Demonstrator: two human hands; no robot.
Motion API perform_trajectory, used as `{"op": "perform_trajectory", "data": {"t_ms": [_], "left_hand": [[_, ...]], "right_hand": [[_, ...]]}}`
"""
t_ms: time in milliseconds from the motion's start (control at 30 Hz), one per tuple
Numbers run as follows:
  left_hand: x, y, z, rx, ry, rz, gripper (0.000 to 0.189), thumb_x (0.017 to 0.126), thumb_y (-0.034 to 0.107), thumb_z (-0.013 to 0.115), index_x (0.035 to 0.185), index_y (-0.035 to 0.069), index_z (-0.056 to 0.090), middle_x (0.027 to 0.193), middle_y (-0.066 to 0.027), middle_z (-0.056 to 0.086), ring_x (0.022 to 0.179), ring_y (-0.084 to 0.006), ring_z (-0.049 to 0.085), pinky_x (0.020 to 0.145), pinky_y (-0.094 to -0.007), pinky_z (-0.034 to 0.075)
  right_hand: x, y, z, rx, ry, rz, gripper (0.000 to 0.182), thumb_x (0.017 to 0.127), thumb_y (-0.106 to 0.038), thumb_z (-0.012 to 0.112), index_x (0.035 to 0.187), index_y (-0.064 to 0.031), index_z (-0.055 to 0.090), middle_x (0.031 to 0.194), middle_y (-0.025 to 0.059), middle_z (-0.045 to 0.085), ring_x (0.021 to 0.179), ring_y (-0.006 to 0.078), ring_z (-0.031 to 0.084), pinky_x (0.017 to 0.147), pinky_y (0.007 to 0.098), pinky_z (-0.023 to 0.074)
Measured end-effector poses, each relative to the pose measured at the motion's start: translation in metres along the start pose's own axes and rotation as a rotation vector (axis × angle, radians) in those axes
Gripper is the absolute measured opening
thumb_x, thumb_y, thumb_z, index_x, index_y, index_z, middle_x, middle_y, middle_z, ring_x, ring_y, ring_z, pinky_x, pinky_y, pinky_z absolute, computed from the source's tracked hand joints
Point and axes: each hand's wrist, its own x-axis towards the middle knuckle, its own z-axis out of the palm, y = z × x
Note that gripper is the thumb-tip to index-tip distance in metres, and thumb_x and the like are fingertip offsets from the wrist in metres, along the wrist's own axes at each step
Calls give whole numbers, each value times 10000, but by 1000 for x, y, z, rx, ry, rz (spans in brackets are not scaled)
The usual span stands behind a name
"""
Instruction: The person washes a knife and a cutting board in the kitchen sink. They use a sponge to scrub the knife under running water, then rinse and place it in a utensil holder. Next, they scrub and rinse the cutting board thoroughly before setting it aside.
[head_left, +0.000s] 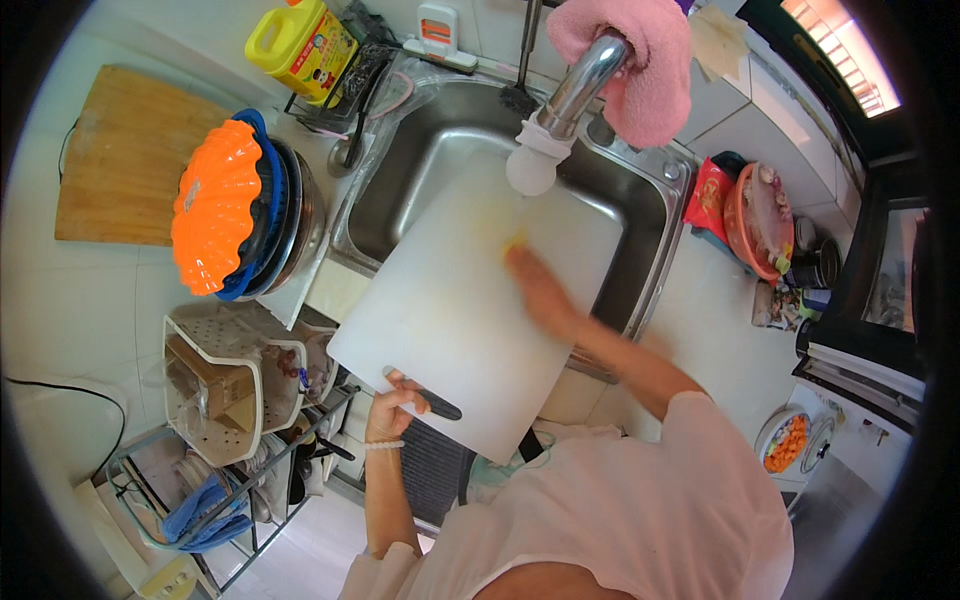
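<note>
A large white plastic cutting board (465, 315) slants over a stainless steel sink (652, 247), its far end inside the basin. My left hand (396, 409) grips its near edge, with fingers through the slot handle. On the board's upper half, my right hand (544, 289), blurred, presses a small yellow thing (516, 244), perhaps a sponge; the fingers hide most of it. A chrome faucet (589, 79) with a white nozzle cover (536, 161) hangs just above the board, and a pink cloth (649, 82) is wrapped around its neck.
Left of the sink are stacked basins with an orange scalloped one (217, 206) outermost, a wooden board (127, 157) and a yellow jug (304, 49). A dish brush (519, 94) hangs behind the basin. To the right stand a salmon-coloured basket (742, 225) and a bowl of orange pieces (784, 442).
</note>
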Motion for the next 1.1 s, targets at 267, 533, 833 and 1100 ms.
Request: {"op": "perform_trajectory", "data": {"t_ms": [267,533,833,1100], "left_hand": [[4,4,3,-12,67,-23,407,695,-102,539,1044,103,589,896,-222,639,564,-315,590,598,-461,500],[6,4,6,-12,10,-4,406,709,-84,561,1058,119,604,983,-243,634,588,-298,619,590,-441,504],[12,8,15,-14,42,-30,403,688,-113,544,1032,89,605,935,-230,641,599,-322,613,604,-460,508],[9,-1,2,-78,55,-19,410,678,-126,551,1012,103,616,915,-211,652,561,-340,606,575,-479,505]], "right_hand": [[97,53,2,205,98,183,400,966,-187,286,1268,15,454,1346,187,430,1258,332,378,1082,389,267],[29,21,15,374,87,191,429,965,-163,294,1351,19,336,1393,205,358,1312,318,317,1103,369,236],[132,33,-19,368,178,259,509,972,-358,345,1294,28,425,1363,195,413,1276,311,375,1073,340,287],[23,8,-5,-130,-1,27,414,964,-201,311,1312,12,382,1378,200,377,1297,333,333,1101,371,245]]}}
